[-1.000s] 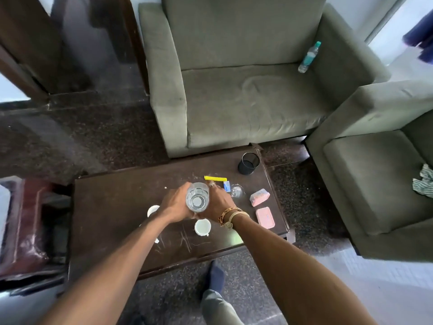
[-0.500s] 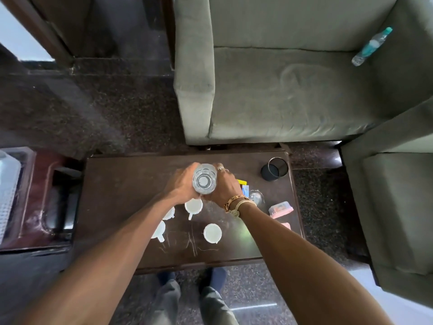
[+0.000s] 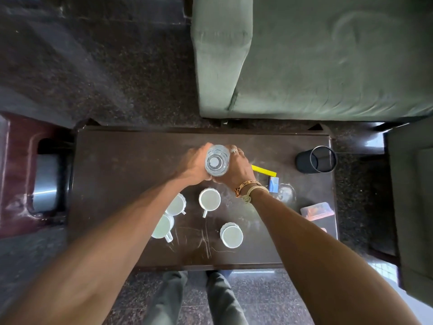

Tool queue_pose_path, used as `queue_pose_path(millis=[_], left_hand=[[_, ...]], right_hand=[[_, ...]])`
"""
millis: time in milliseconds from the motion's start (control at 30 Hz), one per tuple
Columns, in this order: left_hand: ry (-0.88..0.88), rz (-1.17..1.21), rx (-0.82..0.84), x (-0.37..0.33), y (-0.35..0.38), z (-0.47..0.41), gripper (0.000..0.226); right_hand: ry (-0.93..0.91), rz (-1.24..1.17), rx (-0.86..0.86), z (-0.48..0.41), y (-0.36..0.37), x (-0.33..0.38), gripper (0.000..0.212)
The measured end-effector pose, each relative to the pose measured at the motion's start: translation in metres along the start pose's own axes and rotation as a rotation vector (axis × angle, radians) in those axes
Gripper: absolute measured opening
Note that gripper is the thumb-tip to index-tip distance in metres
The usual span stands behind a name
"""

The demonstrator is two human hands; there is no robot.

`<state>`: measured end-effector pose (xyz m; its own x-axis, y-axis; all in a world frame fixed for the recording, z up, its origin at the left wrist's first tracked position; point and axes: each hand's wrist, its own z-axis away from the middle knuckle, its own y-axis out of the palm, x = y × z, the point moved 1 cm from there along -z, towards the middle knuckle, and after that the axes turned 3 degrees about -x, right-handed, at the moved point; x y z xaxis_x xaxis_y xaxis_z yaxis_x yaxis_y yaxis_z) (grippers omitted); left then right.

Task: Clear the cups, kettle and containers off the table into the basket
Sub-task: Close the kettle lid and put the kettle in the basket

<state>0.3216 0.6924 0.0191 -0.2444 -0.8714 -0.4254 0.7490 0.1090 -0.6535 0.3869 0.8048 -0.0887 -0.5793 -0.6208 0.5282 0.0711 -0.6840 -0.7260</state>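
The left hand [image 3: 195, 165] and the right hand [image 3: 236, 170] gripped a clear jar [image 3: 216, 161] from opposite sides, the fingers of each curled round its wall. The jar stood upright between them, over the middle of the dark tabletop [image 3: 131, 172] toward its far edge; whether its base touched the wood could not be told. The right hand wore rings, and bracelets [image 3: 248, 186] circled that wrist.

Four white cups [image 3: 209, 200] stood on the tabletop nearer the person. One was just below the hands with its handle pointing at the near edge, two sat close together partly under the left forearm, and the fourth stood apart by the near edge.

To the right of the hands lay a yellow strip [image 3: 263, 170], with a blue box [image 3: 273, 184] just beside it and a small glass [image 3: 286, 192] next to that. A black mesh pot [image 3: 316, 159] stood at the far right corner. A pink container [image 3: 316, 211] lay by the right edge, beside the right forearm. A green sofa [image 3: 328, 66] stood beyond the tabletop.
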Motion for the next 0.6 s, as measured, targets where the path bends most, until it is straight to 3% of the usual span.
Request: queue_pose_path(millis=[600], left_hand=[[-0.012, 0.017, -0.016, 0.041, 0.032, -0.053, 0.069]], right_hand=[[0.05, 0.024, 0.044, -0.034, 0.047, -0.017, 0.085]])
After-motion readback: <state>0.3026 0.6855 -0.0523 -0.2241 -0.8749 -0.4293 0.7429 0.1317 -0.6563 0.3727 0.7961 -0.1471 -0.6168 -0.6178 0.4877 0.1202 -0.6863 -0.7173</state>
